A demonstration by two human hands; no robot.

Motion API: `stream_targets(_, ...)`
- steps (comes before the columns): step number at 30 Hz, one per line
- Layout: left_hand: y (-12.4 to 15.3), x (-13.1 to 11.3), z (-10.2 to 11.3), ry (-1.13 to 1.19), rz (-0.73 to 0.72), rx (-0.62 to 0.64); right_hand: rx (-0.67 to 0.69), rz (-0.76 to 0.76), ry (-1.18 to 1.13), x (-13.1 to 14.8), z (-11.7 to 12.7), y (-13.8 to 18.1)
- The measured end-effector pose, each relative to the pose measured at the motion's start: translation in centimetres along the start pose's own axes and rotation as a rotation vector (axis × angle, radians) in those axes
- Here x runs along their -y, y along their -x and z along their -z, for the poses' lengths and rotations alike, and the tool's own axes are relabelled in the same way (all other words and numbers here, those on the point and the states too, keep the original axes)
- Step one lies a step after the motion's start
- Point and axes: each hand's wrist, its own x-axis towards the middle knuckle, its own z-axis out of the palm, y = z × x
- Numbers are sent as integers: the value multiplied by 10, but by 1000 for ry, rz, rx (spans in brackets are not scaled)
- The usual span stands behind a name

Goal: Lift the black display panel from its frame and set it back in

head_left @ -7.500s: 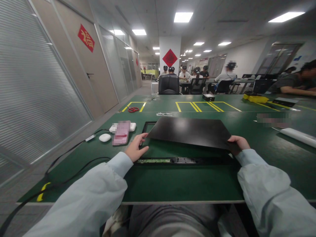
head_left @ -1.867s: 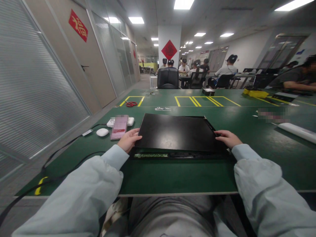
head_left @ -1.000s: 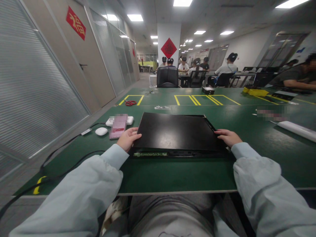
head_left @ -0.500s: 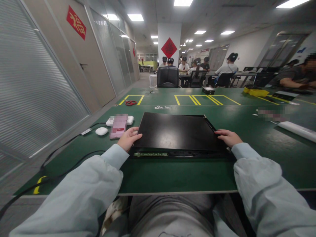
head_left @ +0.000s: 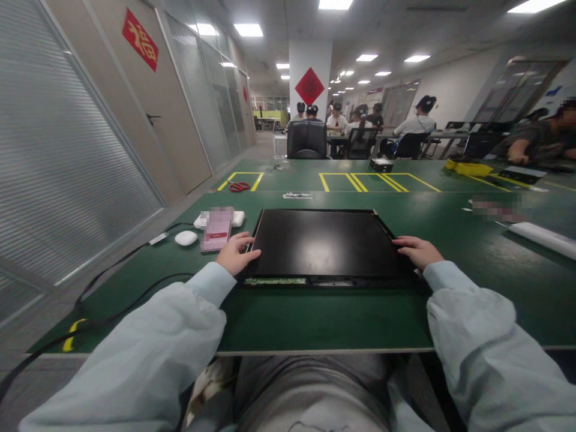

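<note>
A dark, glossy display panel [head_left: 321, 243] lies flat within a thin black frame [head_left: 387, 284] on the green table. Along its near edge a strip of green circuit board [head_left: 275, 281] shows. My left hand [head_left: 236, 253] grips the panel's left edge, thumb over the top and fingers along the side. At the opposite edge, my right hand [head_left: 419, 252] holds the panel, its fingertips on the rim. The undersides of both grips are hidden.
Left of the panel are a pink phone [head_left: 218, 229], a white rounded case [head_left: 186, 238] and a black cable [head_left: 112, 261]. Red-handled scissors [head_left: 239, 186] lie farther back. A white roll [head_left: 546, 242] and a yellow object [head_left: 468, 167] are to the right. Several people sit beyond.
The panel has come down from a slight tilt and shift to sit level inside the frame, uncovering the frame's far and left edges. Both hands stay at its sides.
</note>
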Motion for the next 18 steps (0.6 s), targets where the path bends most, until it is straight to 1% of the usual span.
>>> stream_targets(4,-3,9,1,-140,-31,38,24,17,25,-1,2,-2)
stream_targets(10,-5,11,2,-186,-51,65,35,32,51,-4,3,-4)
stream_targets(18,-7,12,3,-255,-89,70,53,63,45,-8,3,-5)
